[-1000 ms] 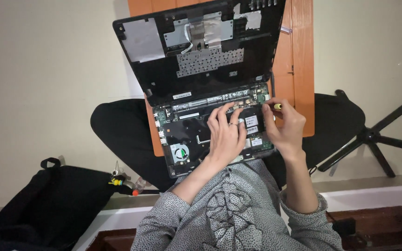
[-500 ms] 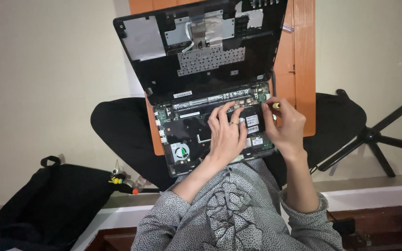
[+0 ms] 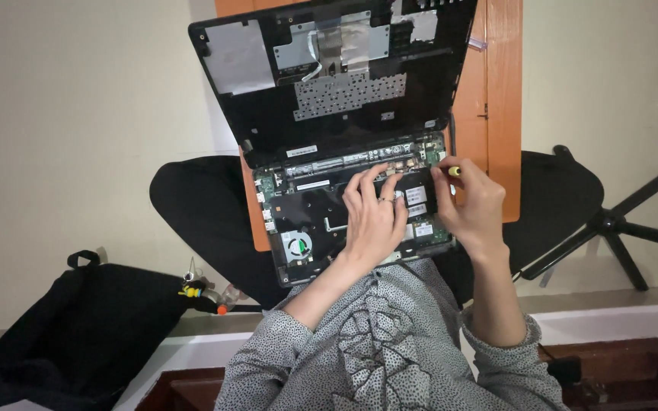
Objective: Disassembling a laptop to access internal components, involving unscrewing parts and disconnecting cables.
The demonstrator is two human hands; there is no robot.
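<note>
An opened laptop lies on my lap with its inner board (image 3: 306, 221) bared, green circuit parts and a round fan (image 3: 296, 245) showing. Its black top cover (image 3: 329, 76) is tilted up behind it. My left hand (image 3: 373, 217) lies flat on the board's middle, fingers spread. My right hand (image 3: 472, 204) grips a small screwdriver with a yellow handle (image 3: 455, 171) at the board's right far corner. The tool's tip is hidden by my fingers.
A black bag (image 3: 62, 335) with small yellow and orange items (image 3: 199, 293) lies at the lower left. An orange wooden board (image 3: 500, 106) stands under the laptop. A black tripod-like stand (image 3: 618, 221) sits at the right. A white ledge (image 3: 626, 320) runs along the bottom.
Both hands stay in nearly the same place on the laptop; only slight finger shifts show.
</note>
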